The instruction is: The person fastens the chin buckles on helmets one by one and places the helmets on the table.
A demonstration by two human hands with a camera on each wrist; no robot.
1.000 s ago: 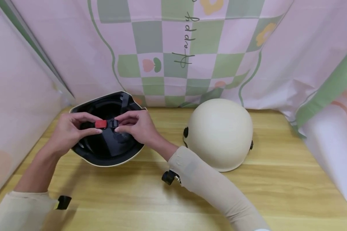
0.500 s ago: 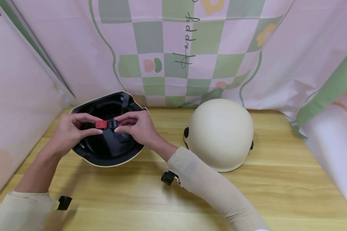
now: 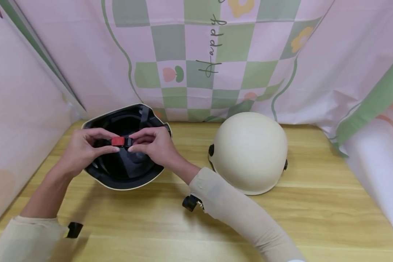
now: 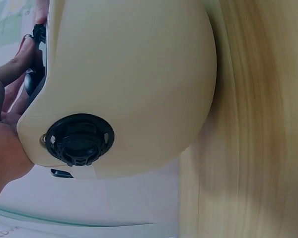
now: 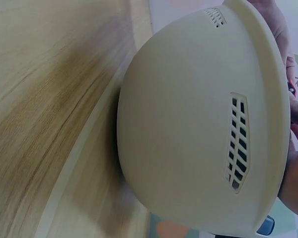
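Observation:
A cream helmet point(image 3: 127, 183) lies upside down on the left of the table, its black lining facing up. Over its opening, my left hand point(image 3: 78, 150) pinches the red half of a chin-strap buckle point(image 3: 118, 141) between thumb and fingers. From the other side, my right hand point(image 3: 158, 146) pinches the black buckle end point(image 3: 128, 142), which meets the red half. In the left wrist view, a round black knob point(image 4: 79, 141) shows on the helmet's outer side. The right wrist view has the slotted vent point(image 5: 237, 144) in the shell, with my fingers mostly hidden behind the rim.
A second cream helmet point(image 3: 250, 153) rests dome up to the right, near my right forearm. The wooden table point(image 3: 144, 225) runs up to a printed curtain point(image 3: 199, 47) at the back, with more curtain on both sides. Black wrist cameras hang beneath my sleeves.
The upturned helmet and the buckle have shifted slightly right along with my left hand. Both hands keep their pinch on the buckle; the second helmet stays put.

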